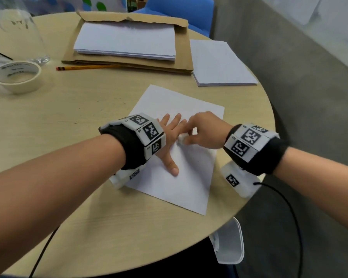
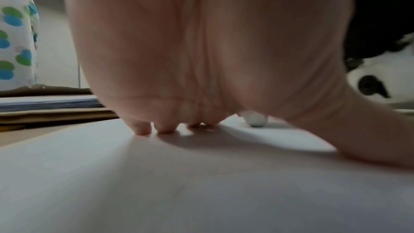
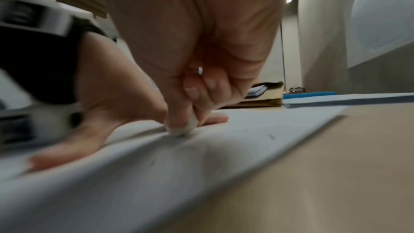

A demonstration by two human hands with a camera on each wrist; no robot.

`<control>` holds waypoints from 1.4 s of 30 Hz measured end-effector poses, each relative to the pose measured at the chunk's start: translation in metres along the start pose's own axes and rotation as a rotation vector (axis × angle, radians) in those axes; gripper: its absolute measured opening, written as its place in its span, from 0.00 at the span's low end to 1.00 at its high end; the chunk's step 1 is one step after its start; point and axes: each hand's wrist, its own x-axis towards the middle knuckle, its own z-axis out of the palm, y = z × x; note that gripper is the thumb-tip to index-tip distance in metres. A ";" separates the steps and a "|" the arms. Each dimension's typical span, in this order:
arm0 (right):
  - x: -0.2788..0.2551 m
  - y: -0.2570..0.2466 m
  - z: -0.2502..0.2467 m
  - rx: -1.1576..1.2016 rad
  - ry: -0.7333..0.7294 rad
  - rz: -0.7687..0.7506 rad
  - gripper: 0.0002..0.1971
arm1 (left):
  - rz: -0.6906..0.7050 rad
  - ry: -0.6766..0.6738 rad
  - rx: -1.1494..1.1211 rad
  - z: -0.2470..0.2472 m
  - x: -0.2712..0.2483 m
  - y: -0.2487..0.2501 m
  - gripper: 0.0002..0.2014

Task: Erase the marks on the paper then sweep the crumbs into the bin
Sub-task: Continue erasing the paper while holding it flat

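Note:
A white sheet of paper lies at an angle on the round wooden table. My left hand is spread flat on the sheet, fingers straight, thumb pointing toward me. My right hand pinches a small white eraser and holds its tip against the paper just beside the left hand. The right wrist view shows the eraser touching the paper and faint dark marks further right. In the left wrist view the fingertips press on the paper and the eraser stands behind them.
A white bin stands below the table's near right edge. A paper stack on cardboard lies at the back, a second stack at the right. A pencil, a tape roll and a clear container are at the left.

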 end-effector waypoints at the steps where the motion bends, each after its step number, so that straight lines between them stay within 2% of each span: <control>1: -0.004 0.001 0.003 0.014 0.016 -0.016 0.13 | -0.001 -0.004 0.003 0.000 0.000 0.000 0.69; 3: -0.021 0.004 0.006 0.028 -0.054 -0.090 0.13 | -0.004 -0.028 0.020 -0.001 0.002 -0.001 0.70; 5: -0.036 0.005 0.004 -0.037 -0.229 -0.158 0.14 | -0.006 -0.042 0.023 -0.001 0.003 -0.003 0.70; 7: -0.034 0.005 -0.002 -0.079 -0.315 -0.152 0.15 | -0.003 -0.043 0.021 -0.001 0.003 -0.003 0.70; 8: -0.027 0.004 -0.005 -0.077 -0.290 -0.129 0.14 | -0.002 -0.037 0.024 0.000 0.003 -0.003 0.70; 12: 0.000 0.004 -0.004 -0.024 -0.035 -0.044 0.13 | 0.005 -0.004 0.003 0.001 0.004 -0.004 0.70; 14: -0.008 0.005 0.003 0.004 0.009 -0.057 0.12 | 0.001 -0.013 0.021 0.000 0.003 -0.003 0.70; 15: -0.017 0.005 0.005 0.002 -0.015 -0.085 0.13 | -0.002 -0.024 0.034 0.000 0.003 -0.003 0.70; 17: -0.036 0.006 0.006 -0.030 -0.154 -0.141 0.14 | -0.008 -0.042 0.040 -0.001 0.003 -0.003 0.70; 19: -0.044 0.005 0.002 -0.061 -0.301 -0.142 0.15 | -0.011 -0.047 0.040 -0.002 0.003 -0.002 0.70; 20: -0.041 0.003 -0.002 -0.068 -0.324 -0.123 0.15 | -0.012 -0.049 0.043 -0.002 0.002 -0.002 0.70; 21: -0.033 0.001 -0.006 -0.075 -0.310 -0.099 0.15 | -0.012 -0.047 0.046 -0.002 0.002 -0.002 0.70; 24: -0.004 -0.002 -0.009 -0.065 -0.113 -0.043 0.13 | 0.007 -0.015 0.024 -0.001 0.000 -0.001 0.69; 26: -0.002 0.000 -0.003 -0.043 -0.032 -0.030 0.12 | 0.012 -0.008 0.010 -0.001 0.000 -0.001 0.69; 28: -0.020 0.003 0.002 -0.059 -0.073 -0.069 0.13 | -0.004 -0.030 0.028 -0.002 0.000 -0.001 0.69; 31: -0.046 0.007 0.003 -0.112 -0.280 -0.121 0.14 | -0.015 -0.067 0.035 -0.003 0.001 0.000 0.69; 33: -0.048 0.011 0.000 -0.040 -0.297 -0.053 0.14 | -0.011 -0.072 0.030 -0.006 0.000 0.000 0.68; 34: -0.044 0.015 -0.002 0.071 -0.212 0.019 0.14 | -0.004 -0.065 0.012 -0.008 -0.002 -0.002 0.66; 37: -0.026 0.033 -0.007 0.662 0.267 0.426 0.10 | 0.033 -0.018 -0.062 -0.017 -0.010 -0.009 0.58; 38: -0.021 0.038 -0.009 0.853 0.364 0.566 0.09 | 0.040 -0.007 -0.084 -0.017 -0.012 -0.012 0.56; 40: -0.011 0.049 -0.012 1.092 0.415 0.767 0.15 | 0.043 0.009 -0.125 -0.014 -0.012 -0.016 0.58; 42: -0.002 0.053 -0.013 1.165 0.368 0.845 0.19 | 0.037 0.032 -0.161 -0.009 -0.009 -0.019 0.59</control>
